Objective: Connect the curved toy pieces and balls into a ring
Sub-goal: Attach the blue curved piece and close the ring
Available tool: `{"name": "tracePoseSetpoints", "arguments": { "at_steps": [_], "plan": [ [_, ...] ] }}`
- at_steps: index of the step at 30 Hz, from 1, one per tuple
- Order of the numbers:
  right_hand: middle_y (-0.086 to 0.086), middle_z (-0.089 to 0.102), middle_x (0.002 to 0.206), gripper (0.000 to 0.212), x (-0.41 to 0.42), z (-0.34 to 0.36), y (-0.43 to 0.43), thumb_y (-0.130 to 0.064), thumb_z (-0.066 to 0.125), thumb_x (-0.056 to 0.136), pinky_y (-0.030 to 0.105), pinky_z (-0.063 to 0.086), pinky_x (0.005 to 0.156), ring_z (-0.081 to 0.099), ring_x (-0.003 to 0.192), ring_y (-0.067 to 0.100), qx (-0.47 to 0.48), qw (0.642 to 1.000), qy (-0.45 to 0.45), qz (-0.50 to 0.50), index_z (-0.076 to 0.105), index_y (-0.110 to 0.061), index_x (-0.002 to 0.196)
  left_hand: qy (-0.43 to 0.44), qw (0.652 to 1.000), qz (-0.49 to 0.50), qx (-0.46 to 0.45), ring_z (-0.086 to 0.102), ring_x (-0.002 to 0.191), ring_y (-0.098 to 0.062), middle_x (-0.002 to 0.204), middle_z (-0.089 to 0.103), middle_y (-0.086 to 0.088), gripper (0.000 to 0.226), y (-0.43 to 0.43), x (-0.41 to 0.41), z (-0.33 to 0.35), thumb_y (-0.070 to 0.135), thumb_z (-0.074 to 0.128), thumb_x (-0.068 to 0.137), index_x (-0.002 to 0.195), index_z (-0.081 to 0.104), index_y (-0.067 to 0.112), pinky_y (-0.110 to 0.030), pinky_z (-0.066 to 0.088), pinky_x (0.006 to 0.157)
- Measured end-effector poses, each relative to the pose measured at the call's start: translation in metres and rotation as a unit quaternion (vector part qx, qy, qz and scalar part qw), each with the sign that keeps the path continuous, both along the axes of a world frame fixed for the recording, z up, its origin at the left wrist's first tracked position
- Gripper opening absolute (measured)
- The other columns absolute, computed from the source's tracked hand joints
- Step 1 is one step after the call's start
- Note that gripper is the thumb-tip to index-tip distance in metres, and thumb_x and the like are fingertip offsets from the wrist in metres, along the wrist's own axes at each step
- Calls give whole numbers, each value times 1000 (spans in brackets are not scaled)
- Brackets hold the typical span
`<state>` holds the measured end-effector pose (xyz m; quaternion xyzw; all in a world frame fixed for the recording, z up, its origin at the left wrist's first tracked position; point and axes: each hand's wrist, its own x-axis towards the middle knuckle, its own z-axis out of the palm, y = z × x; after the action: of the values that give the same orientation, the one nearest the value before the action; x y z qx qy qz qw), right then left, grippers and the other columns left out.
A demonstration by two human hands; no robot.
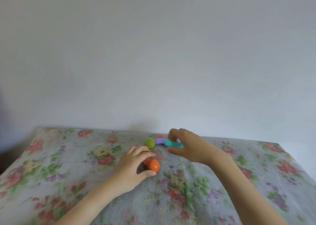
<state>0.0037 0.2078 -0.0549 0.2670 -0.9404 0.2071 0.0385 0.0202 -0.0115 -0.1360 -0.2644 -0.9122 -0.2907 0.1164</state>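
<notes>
A flowered cloth (222, 182) covers the table and a plain pale wall (153, 54) rises behind it. The right hand (186, 146) reaches in from the lower right with its forearm slanting up toward the far edge, wrist bent, fingers arched over the top and thumb underneath, pinching a teal curved piece (172, 143). That piece lies with its long axis running roughly left to right, its free end pointing left, out past the fingertips. Just beyond that end, to the left of the right hand, a purple curved piece (159, 141) also runs left to right and touches a green ball (150, 143) at its left end; whether teal and purple are joined cannot be told. The left hand (135, 165) comes from the lower left, palm down, fingers curled over an orange curved piece (146, 160), mostly hidden, with its thumb stretched out on the cloth below. An orange ball (153, 165) sits at that hand's fingertips, between fingers and thumb, touching the orange piece.
</notes>
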Motion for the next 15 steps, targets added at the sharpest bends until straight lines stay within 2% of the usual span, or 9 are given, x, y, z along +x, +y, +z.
{"name": "tracePoseSetpoints", "arguments": {
  "at_steps": [3, 5, 7, 9, 15],
  "plan": [
    [-11, 51, 85, 26, 0, -11, -5, -34, 70, 79, 23, 33, 64, 47, 79, 17, 66, 998, -12, 1, 47, -26, 87, 19, 1000, -4, -10, 31, 119, -4, 122, 45, 17, 40, 4, -2, -3, 44, 62, 80, 117, 54, 31, -32, 28, 101],
    [-17, 48, 82, 24, 1, -19, -12, -34, 72, 77, 25, 28, 70, 42, 82, 13, 114, 993, -12, 15, 51, -26, 87, 23, 1000, -8, -4, 32, 120, -5, 121, 47, 16, 37, 3, -4, -4, 43, 63, 80, 115, 54, 31, -32, 29, 101],
    [-8, 58, 95, 26, 0, -25, -16, -36, 72, 78, 28, 27, 78, 41, 90, 13, 136, 990, -20, 22, 57, -21, 94, 25, 1000, -10, -2, 31, 120, -4, 121, 47, 17, 36, 0, -5, -5, 43, 62, 81, 114, 54, 32, -31, 28, 100],
    [-2, 60, 105, 30, -1, -28, -17, -38, 71, 78, 29, 26, 80, 41, 99, 14, 141, 989, -28, 22, 60, -19, 98, 25, 1000, -9, -2, 31, 120, -3, 120, 46, 17, 36, -1, -6, -6, 43, 62, 81, 114, 54, 33, -30, 28, 100],
    [-5, 52, 98, 34, -3, -31, -17, -43, 71, 77, 30, 30, 82, 34, 96, 10, 130, 991, -22, 30, 61, -20, 99, 16, 1000, -10, 6, 31, 119, -2, 120, 45, 18, 34, 1, -7, -6, 40, 62, 81, 114, 53, 33, -28, 27, 99]
  ]
}}
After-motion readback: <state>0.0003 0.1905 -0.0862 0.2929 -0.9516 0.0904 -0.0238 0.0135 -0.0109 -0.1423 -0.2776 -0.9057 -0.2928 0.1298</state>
